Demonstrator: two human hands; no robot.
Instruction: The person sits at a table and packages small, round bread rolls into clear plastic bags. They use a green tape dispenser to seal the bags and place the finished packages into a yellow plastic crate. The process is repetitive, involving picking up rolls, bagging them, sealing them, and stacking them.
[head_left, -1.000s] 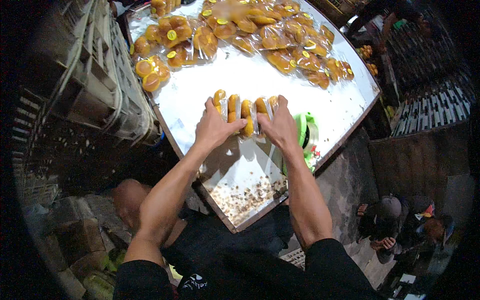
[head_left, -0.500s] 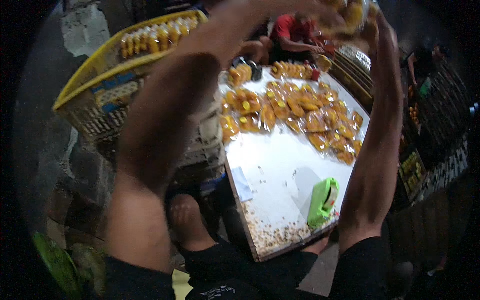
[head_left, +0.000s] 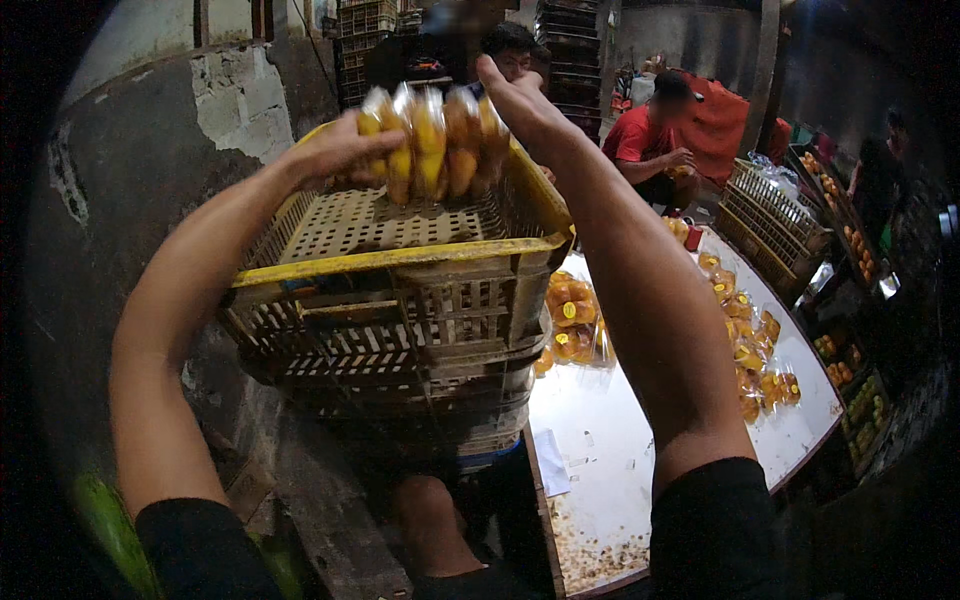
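My left hand (head_left: pixel 350 148) is closed on the left end of a row of clear plastic bags of yellow-brown bread rolls (head_left: pixel 430 145). At the row's right end is my right hand (head_left: pixel 515 92), thumb up, its other fingers mostly hidden; the row is squeezed between both hands. The bags are upright over the inside of a plastic crate with a yellow rim (head_left: pixel 410 260) and a slotted bottom. Whether they touch its bottom I cannot tell. More bagged rolls (head_left: pixel 572 310) lie on the white table to the right, partly behind my right forearm.
The crate tops a stack of crates beside the white table (head_left: pixel 600 430). A paper slip (head_left: pixel 550 462) lies on the table, with crumbs near its front edge. A person in a red shirt (head_left: pixel 645 140) sits beyond, near another crate (head_left: pixel 770 225). Crate stacks (head_left: pixel 570 60) stand behind.
The view has swung left and up toward the crate. Both hands, raised at the upper right with bagged rolls before, are now over the crate with a row of bags between them.
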